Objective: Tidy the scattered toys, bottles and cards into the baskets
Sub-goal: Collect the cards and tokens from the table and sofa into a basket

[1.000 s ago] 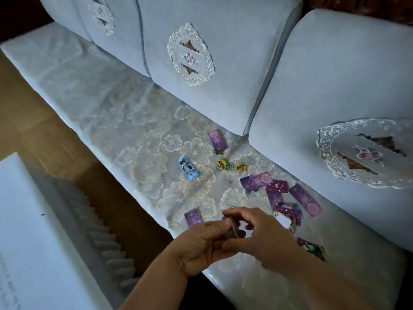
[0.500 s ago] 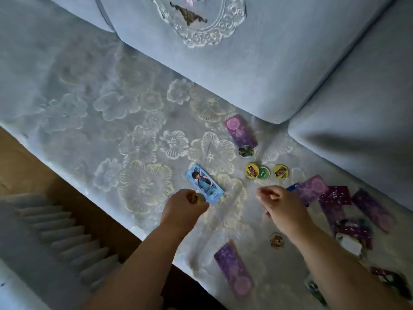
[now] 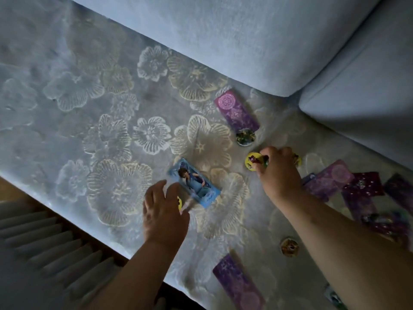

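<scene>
Right grip (image 3: 277, 173) pinches yellow disc (image 3: 250, 163); left grip (image 3: 163, 211) spread beside blue card (image 3: 196, 183).

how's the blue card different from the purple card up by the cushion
The blue card shows a figure picture; the purple card shows a pale round emblem. The blue card's near end lies by the left hand; the purple card lies clear of hands, a round token at its lower end. Both lie flat on the sofa seat.

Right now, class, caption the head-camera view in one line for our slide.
The right hand pinches a yellow disc; left hand hovers by a blue card on the flowered sofa cover.
</scene>
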Demonstrator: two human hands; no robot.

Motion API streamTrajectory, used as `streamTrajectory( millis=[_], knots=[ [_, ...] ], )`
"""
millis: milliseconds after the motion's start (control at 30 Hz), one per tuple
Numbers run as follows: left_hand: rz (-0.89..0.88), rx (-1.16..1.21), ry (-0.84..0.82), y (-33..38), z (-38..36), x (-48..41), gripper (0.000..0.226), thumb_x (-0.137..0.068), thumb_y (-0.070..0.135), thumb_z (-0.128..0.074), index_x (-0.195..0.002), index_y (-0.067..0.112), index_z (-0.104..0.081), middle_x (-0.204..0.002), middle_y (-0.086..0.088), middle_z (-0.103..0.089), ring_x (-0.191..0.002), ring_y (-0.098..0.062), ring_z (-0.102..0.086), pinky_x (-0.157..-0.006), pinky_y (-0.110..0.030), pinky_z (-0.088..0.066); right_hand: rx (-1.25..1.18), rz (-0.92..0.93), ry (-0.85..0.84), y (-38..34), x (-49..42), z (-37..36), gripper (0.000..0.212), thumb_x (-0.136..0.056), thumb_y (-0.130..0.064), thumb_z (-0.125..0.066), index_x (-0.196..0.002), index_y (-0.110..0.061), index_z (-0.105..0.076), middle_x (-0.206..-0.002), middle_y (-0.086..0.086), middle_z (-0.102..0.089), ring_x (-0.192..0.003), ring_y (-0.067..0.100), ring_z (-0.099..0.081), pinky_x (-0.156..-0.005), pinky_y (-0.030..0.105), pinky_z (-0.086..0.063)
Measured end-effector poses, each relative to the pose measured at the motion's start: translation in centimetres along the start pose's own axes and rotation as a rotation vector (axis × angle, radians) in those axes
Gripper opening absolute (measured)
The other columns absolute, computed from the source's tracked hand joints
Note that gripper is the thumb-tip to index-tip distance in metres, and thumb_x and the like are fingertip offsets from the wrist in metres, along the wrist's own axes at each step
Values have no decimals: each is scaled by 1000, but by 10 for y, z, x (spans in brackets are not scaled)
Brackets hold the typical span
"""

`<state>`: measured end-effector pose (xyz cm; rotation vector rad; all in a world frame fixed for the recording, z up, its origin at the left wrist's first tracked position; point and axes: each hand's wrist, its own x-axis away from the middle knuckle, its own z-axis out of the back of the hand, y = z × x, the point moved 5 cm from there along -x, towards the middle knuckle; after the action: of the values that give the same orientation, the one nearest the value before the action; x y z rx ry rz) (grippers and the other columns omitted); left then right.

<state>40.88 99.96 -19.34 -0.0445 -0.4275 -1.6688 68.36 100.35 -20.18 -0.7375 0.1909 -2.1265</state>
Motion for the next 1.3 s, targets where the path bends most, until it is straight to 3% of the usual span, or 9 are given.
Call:
streamTrajectory(
  millis=[133,300,433,567,700,800,1000,1167,1300],
  knots=[
    [-136,157,161,39,18,-12,47,-78,35,-58,-117,8,-59,-120,-14,-54,-113,-34,-47,-92,-47,-47,-210,31,68,10,5,13,22,-85,-27,-70,-96,-9,-65,-104,11,-62,-96,26,-58,-76,26,-34],
    [-211,370,75,119,15,-53,33,-90,28,-49,-111,9,-66,-109,-13,-64,-101,-33,-62,-88,-44,-51,-275,-155,145,49,-2,46,22,-88,-27,-66,-98,-8,-67,-97,13,-71,-96,31,-63,-76,33,-41],
    [48,283,-190,161,-7,-91,39,-99,30,-49,-132,9,-49,-132,-16,-50,-124,-34,-47,-100,-41,-38,-85,-155,106,59,-13,47,35,-91,-24,-62,-121,-8,-60,-118,16,-65,-114,32,-58,-89,33,-40],
    [217,257,-197,170,-21,-114,52,-94,38,-59,-132,9,-42,-136,-14,-42,-128,-32,-42,-98,-44,-40,-14,-93,76,61,-12,36,30,-90,-23,-63,-117,-11,-58,-121,16,-55,-111,34,-54,-91,35,-40],
    [304,398,-152,162,-25,-118,38,-87,35,-69,-113,11,-54,-118,-10,-56,-113,-31,-55,-84,-39,-43,-142,-190,103,75,-4,43,22,-87,-26,-67,-100,-10,-60,-108,14,-63,-105,32,-56,-82,35,-40],
    [351,563,-132,151,-22,-103,23,-86,34,-69,-96,18,-55,-90,-1,-59,-94,-28,-61,-70,-30,-38,-234,-94,72,55,0,43,32,-86,-29,-69,-112,-12,-61,-111,10,-67,-107,28,-59,-82,30,-39],
    [327,655,-71,130,-15,-58,29,-77,42,-77,-92,23,-61,-83,1,-68,-83,-27,-66,-79,-41,-54,24,125,-25,17,0,13,31,-92,-22,-60,-121,-13,-56,-125,12,-50,-115,30,-49,-94,32,-34],
    [130,653,-373,153,-31,-8,21,-76,34,-77,-88,33,-60,-78,4,-68,-75,-23,-67,-71,-38,-55,-369,-189,222,82,33,61,22,-93,-20,-59,-112,-9,-57,-109,13,-64,-102,30,-58,-73,31,-32],
    [-217,260,-728,190,-62,45,37,-84,30,-70,-119,35,-57,-99,4,-67,-89,-18,-63,-73,-29,-48,-336,-431,255,163,61,93,34,-95,-22,-55,-124,-5,-54,-123,17,-59,-113,35,-54,-83,32,-38]
  ],
)
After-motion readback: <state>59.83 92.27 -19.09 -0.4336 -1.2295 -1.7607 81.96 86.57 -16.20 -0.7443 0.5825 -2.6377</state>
